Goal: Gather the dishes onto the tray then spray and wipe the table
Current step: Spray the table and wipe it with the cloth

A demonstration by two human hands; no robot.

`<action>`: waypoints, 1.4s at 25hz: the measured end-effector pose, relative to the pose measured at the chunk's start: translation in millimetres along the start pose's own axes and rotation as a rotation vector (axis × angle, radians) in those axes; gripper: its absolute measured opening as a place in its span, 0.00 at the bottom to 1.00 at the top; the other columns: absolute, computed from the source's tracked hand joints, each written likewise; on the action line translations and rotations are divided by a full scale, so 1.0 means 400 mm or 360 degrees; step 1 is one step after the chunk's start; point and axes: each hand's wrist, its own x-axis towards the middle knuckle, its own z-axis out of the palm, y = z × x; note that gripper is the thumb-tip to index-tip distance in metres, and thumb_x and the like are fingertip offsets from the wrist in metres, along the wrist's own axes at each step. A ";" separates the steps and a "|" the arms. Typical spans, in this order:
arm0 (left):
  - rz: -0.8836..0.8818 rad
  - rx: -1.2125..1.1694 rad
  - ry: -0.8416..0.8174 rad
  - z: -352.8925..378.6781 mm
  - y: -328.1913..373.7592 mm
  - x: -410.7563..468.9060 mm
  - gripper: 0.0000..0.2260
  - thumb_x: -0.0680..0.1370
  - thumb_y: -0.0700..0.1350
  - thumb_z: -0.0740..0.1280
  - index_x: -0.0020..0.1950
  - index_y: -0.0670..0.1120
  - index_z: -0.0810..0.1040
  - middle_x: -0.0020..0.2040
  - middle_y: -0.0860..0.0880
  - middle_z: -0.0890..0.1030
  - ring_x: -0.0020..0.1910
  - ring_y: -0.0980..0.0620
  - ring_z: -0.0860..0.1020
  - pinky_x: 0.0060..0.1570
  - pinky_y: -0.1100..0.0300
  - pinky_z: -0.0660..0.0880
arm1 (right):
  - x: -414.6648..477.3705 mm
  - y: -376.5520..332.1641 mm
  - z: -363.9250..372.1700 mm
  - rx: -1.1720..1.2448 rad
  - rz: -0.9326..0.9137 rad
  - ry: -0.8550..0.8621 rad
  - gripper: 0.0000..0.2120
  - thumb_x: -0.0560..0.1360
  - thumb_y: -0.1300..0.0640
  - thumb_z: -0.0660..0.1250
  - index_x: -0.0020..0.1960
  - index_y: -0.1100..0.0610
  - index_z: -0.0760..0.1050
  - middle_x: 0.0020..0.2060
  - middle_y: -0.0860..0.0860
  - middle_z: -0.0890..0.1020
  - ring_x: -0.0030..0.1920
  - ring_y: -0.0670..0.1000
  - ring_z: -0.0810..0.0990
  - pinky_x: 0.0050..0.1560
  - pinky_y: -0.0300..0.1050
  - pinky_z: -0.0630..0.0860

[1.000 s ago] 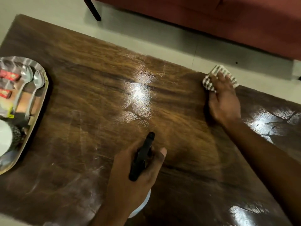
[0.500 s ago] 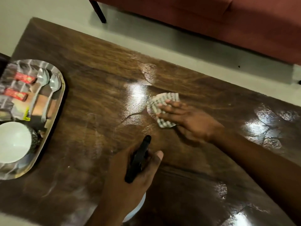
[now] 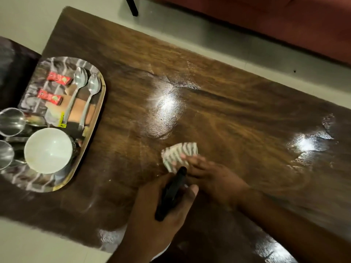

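Note:
My right hand [image 3: 214, 177] presses a striped cloth [image 3: 178, 154] flat on the dark wooden table [image 3: 237, 114], near its middle. Just in front of it my left hand [image 3: 157, 211] grips the black head of a spray bottle [image 3: 171, 194]; the bottle's body is hidden under the hand. A steel tray [image 3: 95, 118] sits at the table's left end. On it lie two spoons [image 3: 83, 95], two red packets [image 3: 55, 88], a white bowl [image 3: 47, 150] and steel cups [image 3: 11, 122]. Wet shiny patches show on the wood.
A red sofa [image 3: 266, 19] with a dark leg [image 3: 131, 6] stands beyond the table's far edge, across a strip of pale floor. A dark seat [image 3: 13, 63] sits left of the tray. The table's near edge runs just behind my left hand.
My right hand swept the cloth from the table's far right edge leftward and toward me, ending beside the spray bottle. My left hand held the bottle still. The view shifted left, showing more of the tray.

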 end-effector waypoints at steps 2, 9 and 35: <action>-0.0056 -0.0013 -0.0057 -0.011 -0.016 -0.012 0.17 0.73 0.65 0.74 0.45 0.53 0.83 0.32 0.50 0.80 0.30 0.52 0.81 0.34 0.47 0.78 | -0.073 0.067 -0.025 -0.0037 -0.0157 -0.0085 0.32 0.80 0.49 0.62 0.84 0.46 0.63 0.86 0.48 0.58 0.87 0.55 0.52 0.85 0.50 0.53; 0.0013 0.0042 -0.0048 -0.043 -0.058 -0.066 0.16 0.74 0.68 0.73 0.45 0.57 0.82 0.36 0.55 0.83 0.36 0.55 0.85 0.43 0.49 0.83 | 0.030 -0.009 -0.043 0.0668 0.1834 0.1102 0.31 0.82 0.60 0.60 0.84 0.51 0.64 0.85 0.52 0.61 0.86 0.58 0.54 0.86 0.55 0.54; 0.0124 0.0063 -0.0465 -0.163 -0.285 -0.426 0.20 0.80 0.51 0.76 0.33 0.51 0.71 0.27 0.52 0.71 0.26 0.56 0.70 0.32 0.65 0.67 | -0.273 -0.573 0.310 0.0353 0.1177 0.0623 0.29 0.79 0.57 0.61 0.81 0.52 0.71 0.81 0.55 0.71 0.82 0.62 0.68 0.78 0.65 0.70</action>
